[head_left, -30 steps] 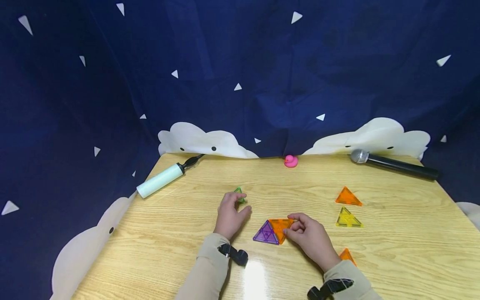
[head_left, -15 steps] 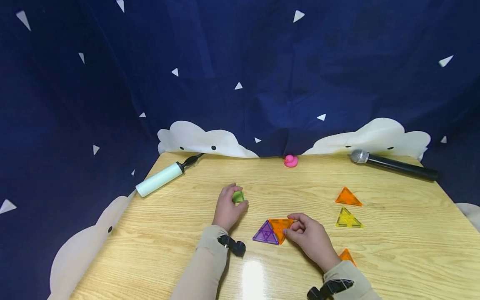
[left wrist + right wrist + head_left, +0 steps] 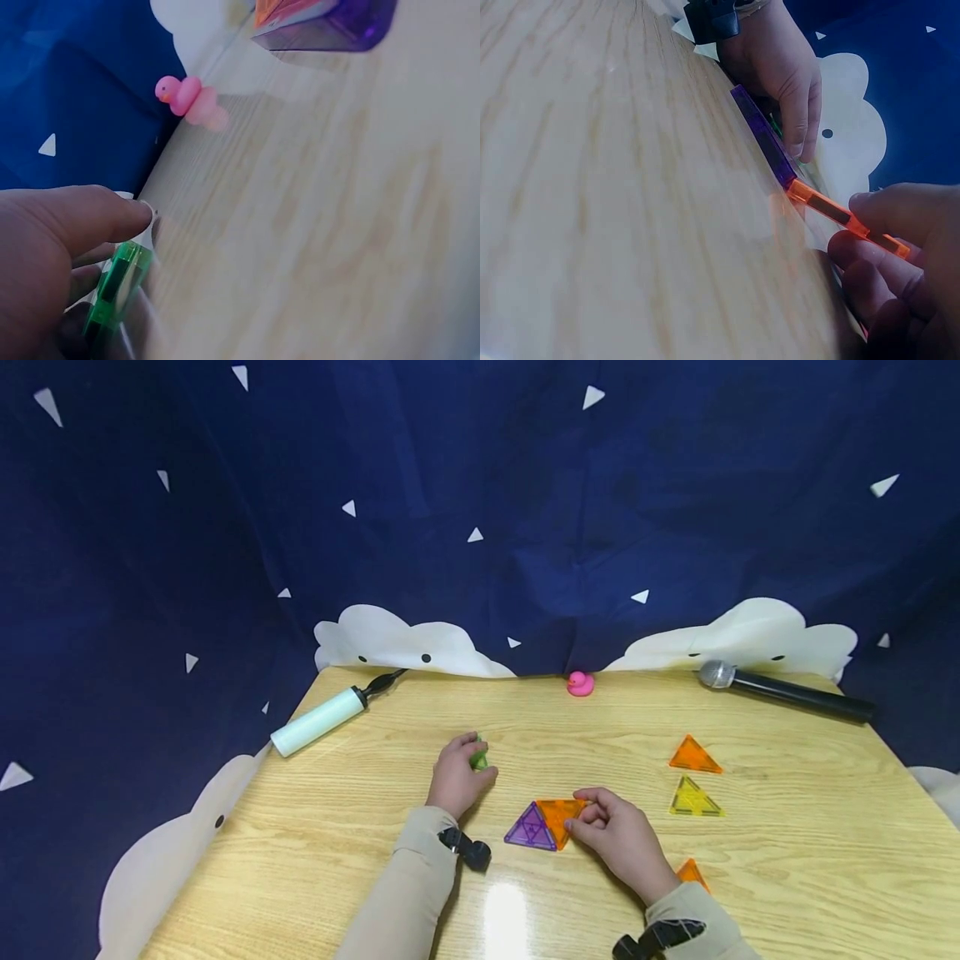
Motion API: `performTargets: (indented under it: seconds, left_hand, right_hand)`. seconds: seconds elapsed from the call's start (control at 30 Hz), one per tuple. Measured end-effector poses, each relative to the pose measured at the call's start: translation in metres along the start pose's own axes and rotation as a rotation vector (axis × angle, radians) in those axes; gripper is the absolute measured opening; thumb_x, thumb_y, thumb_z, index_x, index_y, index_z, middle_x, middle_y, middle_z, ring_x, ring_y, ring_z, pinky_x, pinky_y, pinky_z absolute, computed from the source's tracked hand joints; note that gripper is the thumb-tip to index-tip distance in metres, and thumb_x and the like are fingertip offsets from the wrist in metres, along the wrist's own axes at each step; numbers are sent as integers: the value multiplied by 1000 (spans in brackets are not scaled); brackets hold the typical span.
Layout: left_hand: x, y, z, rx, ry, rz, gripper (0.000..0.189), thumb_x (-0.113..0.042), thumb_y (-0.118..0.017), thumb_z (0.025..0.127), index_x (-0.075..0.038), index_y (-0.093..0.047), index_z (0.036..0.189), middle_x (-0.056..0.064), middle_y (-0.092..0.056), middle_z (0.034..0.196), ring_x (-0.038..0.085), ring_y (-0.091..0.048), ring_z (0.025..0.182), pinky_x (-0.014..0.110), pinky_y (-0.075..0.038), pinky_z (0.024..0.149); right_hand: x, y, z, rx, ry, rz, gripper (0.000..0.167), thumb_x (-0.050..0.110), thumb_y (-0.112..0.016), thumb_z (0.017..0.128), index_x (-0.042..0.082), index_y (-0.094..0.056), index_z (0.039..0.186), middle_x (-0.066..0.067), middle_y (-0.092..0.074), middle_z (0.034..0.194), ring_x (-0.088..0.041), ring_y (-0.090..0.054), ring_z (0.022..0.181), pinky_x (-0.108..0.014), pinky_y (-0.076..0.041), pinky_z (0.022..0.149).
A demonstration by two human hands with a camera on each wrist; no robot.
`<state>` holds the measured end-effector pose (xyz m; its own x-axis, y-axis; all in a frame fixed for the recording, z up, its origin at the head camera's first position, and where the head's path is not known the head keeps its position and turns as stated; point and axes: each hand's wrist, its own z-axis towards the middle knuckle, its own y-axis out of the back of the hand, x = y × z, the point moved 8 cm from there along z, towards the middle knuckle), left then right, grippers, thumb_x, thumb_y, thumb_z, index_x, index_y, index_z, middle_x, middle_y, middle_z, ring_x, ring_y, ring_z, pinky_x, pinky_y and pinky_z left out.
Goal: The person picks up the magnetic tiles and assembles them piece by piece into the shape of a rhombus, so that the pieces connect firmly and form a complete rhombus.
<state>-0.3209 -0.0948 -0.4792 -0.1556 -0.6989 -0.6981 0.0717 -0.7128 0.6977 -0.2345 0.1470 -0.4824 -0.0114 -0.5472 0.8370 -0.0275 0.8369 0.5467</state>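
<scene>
A green triangular magnetic tile (image 3: 478,755) is held in the curled fingers of my left hand (image 3: 456,778), tipped up and partly hidden by them. In the left wrist view the green tile (image 3: 118,289) appears edge-on below the outstretched digit. My right hand (image 3: 618,839) pinches the right corner of an orange triangular tile (image 3: 558,818) between thumb and fingers. This orange tile meets a purple triangular tile (image 3: 531,828) edge to edge. From the right wrist, the purple tile (image 3: 765,136) and orange tile (image 3: 829,208) form one line, with fingertips on the orange one.
Right of the right hand lie an orange tile (image 3: 695,755), a yellow tile (image 3: 696,797) and another orange tile (image 3: 692,874) partly behind the wrist. Along the back are a pink rubber duck (image 3: 581,683), a microphone (image 3: 787,689) and a pale hand pump (image 3: 318,721).
My left hand has reached slightly forward and closed around the green tile, which has turned and tilted in its fingers. The right hand and its joined tiles have stayed in place.
</scene>
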Motion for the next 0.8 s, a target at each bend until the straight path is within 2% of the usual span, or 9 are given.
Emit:
performTargets:
  seconds: [0.3, 0.4, 0.6, 0.8]
  left_hand:
    - [-4, 2, -6, 5, -43, -30, 31, -15, -79, 86, -6, -73, 116, 7, -60, 138, 35, -50, 131, 47, -38, 109]
    - [-4, 3, -12, 9, -72, -4, 30, -14, -79, 86, -8, -74, 115, 6, -62, 137, 35, -52, 130, 50, -37, 109]
    - [-6, 4, -27, 49, -87, 29, 31, -18, -77, 88, -14, -73, 119, 0, -60, 140, 31, -48, 134, 58, -30, 107]
    - [-6, 4, -32, 60, -98, 34, 42, -20, -75, 90, -12, -66, 131, 3, -57, 144, 32, -46, 136, 56, -31, 106]
  right_hand:
    - [-1, -1, 0, -5, -5, 8, 37, 15, -81, 85, 7, -68, 119, 5, -65, 79, -12, -57, 68, -24, -46, 65]
    - [-1, -3, 0, 1, 0, 17, 38, 14, -81, 85, 7, -68, 119, 6, -65, 79, -12, -57, 68, -24, -47, 65]
    - [-3, -3, 0, 1, 7, 2, 38, 16, -81, 85, 7, -67, 119, 6, -65, 80, -11, -56, 68, -25, -47, 66]
    - [-2, -1, 0, 1, 14, 11, 38, 16, -81, 85, 7, -67, 120, 6, -65, 80, -11, -56, 68, -24, -47, 66]
